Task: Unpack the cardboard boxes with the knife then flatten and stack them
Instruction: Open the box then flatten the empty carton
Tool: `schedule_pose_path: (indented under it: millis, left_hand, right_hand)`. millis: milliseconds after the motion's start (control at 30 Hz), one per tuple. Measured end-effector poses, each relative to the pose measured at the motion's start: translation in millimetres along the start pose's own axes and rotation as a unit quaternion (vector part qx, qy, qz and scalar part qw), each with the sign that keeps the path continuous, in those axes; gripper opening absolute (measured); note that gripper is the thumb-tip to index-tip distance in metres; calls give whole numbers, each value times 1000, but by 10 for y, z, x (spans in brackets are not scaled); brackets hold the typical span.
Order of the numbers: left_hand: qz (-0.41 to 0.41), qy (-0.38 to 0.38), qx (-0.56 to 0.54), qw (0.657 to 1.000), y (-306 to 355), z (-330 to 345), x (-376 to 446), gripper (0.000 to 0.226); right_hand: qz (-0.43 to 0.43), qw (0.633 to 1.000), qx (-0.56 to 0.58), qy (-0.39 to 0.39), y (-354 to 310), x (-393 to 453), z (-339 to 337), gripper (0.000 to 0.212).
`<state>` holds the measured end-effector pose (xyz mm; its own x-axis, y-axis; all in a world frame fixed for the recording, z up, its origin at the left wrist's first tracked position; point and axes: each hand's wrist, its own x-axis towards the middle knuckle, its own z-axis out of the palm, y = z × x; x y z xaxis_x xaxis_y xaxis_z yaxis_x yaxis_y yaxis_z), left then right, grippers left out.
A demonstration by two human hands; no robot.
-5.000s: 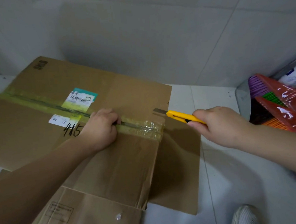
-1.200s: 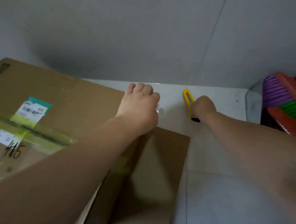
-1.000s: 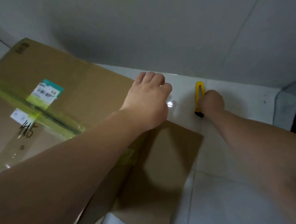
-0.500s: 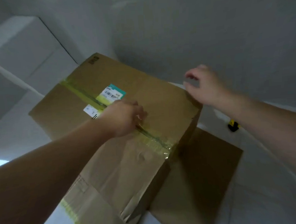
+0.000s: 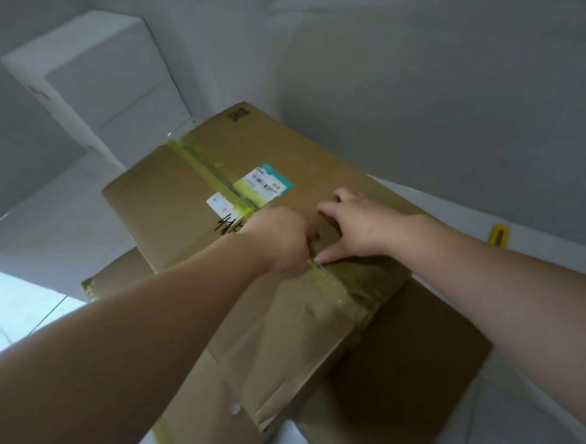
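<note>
A large brown cardboard box lies on the white tiled floor, with a yellow-green taped seam and shipping labels along its top. My left hand is curled at the seam, its fingers hooked round the near flap's edge. My right hand rests on the far flap just across the seam, fingers arched and thumb touching the tape. The yellow knife lies on the floor by the wall at the right, held by neither hand.
A loose flat cardboard sheet lies under the box's near right corner. A white boxy block stands in the far left corner. A grey wall runs close behind the box. Bare floor tiles stretch to the left.
My right hand put the knife down on the floor by the wall, then came back to the box top. It has moved from the box's far edge down to the seam beside my left hand.
</note>
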<state>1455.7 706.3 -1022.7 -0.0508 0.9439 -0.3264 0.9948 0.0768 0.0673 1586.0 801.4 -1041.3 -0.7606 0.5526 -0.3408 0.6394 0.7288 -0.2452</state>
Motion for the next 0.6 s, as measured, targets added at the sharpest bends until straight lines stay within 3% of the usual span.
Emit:
schedule_pose_path:
  millis: [167, 300, 433, 600]
  left_hand:
    - [-36, -48, -24, 998, -111, 113, -393, 43]
    - [9, -91, 31, 995, -179, 158, -709, 26]
    - [9, -17, 81, 997, -246, 119, -878, 48]
    - [-59, 26, 82, 994, -243, 50, -1034, 23]
  right_hand:
    - [13, 999, -25, -24, -209, -118, 181, 110]
    - [40, 995, -48, -73, -428, -153, 323, 129]
    - [49, 993, -63, -87, -460, -144, 355, 133]
    - [40, 995, -56, -75, -691, -151, 339, 130]
